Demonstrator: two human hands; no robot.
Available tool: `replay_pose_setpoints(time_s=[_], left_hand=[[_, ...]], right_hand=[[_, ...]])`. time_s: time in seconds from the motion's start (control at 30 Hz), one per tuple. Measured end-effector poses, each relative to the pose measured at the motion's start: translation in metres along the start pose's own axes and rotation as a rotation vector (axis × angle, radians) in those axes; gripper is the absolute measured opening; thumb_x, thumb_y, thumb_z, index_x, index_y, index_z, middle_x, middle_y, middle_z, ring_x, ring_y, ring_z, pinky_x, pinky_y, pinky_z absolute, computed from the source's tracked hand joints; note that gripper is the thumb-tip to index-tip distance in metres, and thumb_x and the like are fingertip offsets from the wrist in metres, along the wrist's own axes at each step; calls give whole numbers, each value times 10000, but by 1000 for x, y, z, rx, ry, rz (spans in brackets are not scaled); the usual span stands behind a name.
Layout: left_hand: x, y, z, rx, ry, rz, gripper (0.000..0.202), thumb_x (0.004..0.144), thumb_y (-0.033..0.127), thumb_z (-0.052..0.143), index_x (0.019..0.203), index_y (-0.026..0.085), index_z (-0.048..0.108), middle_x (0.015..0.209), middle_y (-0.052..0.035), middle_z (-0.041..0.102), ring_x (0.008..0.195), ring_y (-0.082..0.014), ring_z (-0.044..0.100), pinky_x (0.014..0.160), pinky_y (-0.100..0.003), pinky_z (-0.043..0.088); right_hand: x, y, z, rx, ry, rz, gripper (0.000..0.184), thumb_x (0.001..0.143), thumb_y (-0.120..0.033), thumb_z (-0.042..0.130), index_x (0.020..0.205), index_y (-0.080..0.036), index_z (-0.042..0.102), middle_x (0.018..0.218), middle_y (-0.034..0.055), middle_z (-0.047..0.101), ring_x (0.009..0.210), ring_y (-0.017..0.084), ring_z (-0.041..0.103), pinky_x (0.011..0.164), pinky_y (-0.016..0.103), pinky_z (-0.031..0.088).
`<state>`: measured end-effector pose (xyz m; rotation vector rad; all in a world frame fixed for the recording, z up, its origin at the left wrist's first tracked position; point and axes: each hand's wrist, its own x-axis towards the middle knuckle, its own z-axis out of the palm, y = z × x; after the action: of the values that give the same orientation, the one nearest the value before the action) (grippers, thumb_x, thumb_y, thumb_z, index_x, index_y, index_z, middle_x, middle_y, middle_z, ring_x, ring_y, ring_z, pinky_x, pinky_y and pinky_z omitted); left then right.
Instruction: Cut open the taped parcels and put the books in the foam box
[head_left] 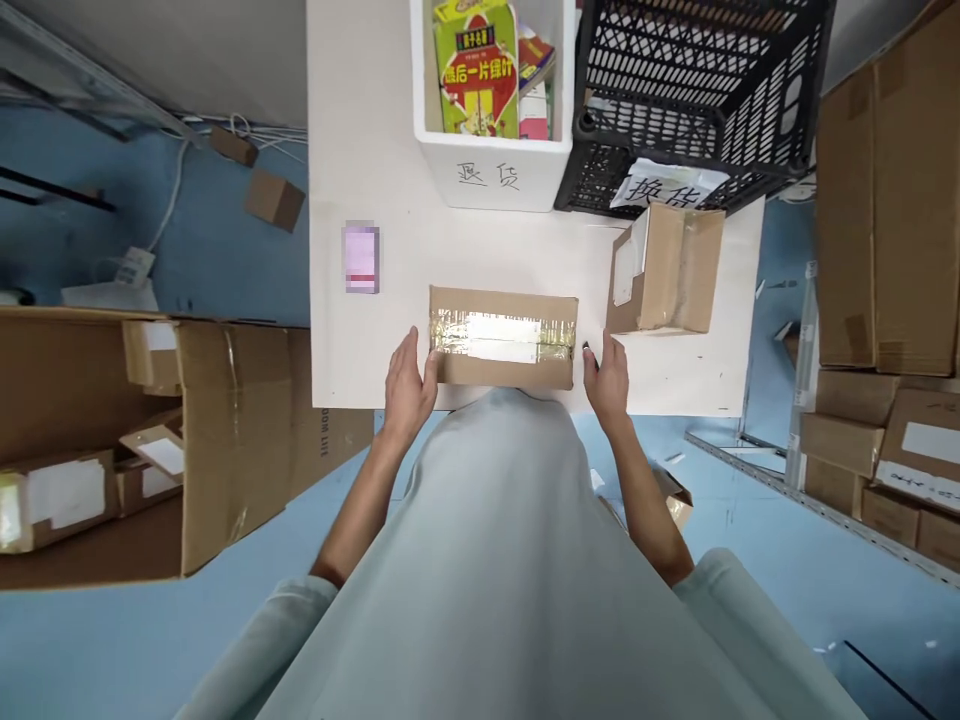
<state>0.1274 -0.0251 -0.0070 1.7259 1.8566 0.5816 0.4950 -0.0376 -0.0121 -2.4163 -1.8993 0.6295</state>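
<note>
A brown cardboard box point(510, 375) lies flat near the front edge of the white table, with shiny tape and a white label along its top. My left hand point(409, 385) is at its left end, fingers stretched out and thumb close against the cardboard; I cannot tell whether they touch. Just off the right end is my right hand point(609, 380), a small dark tool point(589, 350) held between thumb and fingers. Most of that tool is hidden by the hand, so its kind does not show.
Behind stand a white bin point(495, 175) with colourful packages and a black plastic crate point(705, 130). A second cardboard box point(660, 275) sits at right, and a blurred pink item point(361, 258) at left. A large open carton point(240, 430) holding boxes flanks the table.
</note>
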Motion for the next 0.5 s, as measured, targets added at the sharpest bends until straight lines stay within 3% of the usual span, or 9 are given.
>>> replay_pose_setpoints(time_s=[0.07, 0.17, 0.23, 0.33, 0.43, 0.5], left_hand=[[-9, -10, 9, -12, -2, -84, 743, 1166, 694, 439, 1695, 186, 552, 1628, -235, 675, 1542, -390, 633, 1287, -612, 539], [-14, -20, 23, -34, -10, -138, 667, 1147, 608, 523, 1633, 159, 600, 1525, -231, 734, 1442, -391, 675, 1236, -598, 564], [-15, -25, 29, -57, -5, -141, 619, 1132, 533, 556, 1617, 152, 609, 1506, -228, 734, 1412, -381, 675, 1225, -580, 564], [-17, -32, 35, -125, 10, -126, 580, 1122, 493, 575, 1599, 166, 623, 1499, -217, 724, 1376, -360, 676, 1192, -551, 584], [-19, -36, 38, -204, 25, -116, 572, 1128, 516, 575, 1595, 190, 632, 1500, -201, 716, 1339, -334, 691, 1142, -517, 620], [-20, -36, 40, -245, 38, -114, 577, 1133, 530, 573, 1603, 201, 630, 1495, -192, 718, 1317, -321, 704, 1124, -505, 633]], right_hand=[[15, -7, -11, 42, 53, -207, 673, 1211, -449, 434, 1786, -102, 387, 1768, 277, 471, 1669, 308, 440, 1343, 468, 432], [45, -14, -17, 44, 19, -470, 785, 1136, -515, 633, 1799, -169, 394, 1847, 252, 386, 1731, 388, 358, 1380, 608, 392], [64, -14, -17, 7, -34, -567, 856, 1103, -505, 692, 1815, -164, 362, 1870, 268, 348, 1742, 441, 336, 1375, 677, 380], [82, -16, -17, -120, -120, -658, 852, 1109, -453, 663, 1811, -95, 341, 1873, 305, 329, 1743, 481, 330, 1356, 688, 391], [91, -19, -26, -213, -154, -704, 722, 1154, -444, 528, 1735, -25, 437, 1814, 336, 429, 1680, 484, 440, 1269, 615, 484], [97, -19, -35, -190, -144, -679, 642, 1187, -491, 429, 1637, -47, 541, 1644, 316, 642, 1485, 453, 646, 1127, 533, 564]])
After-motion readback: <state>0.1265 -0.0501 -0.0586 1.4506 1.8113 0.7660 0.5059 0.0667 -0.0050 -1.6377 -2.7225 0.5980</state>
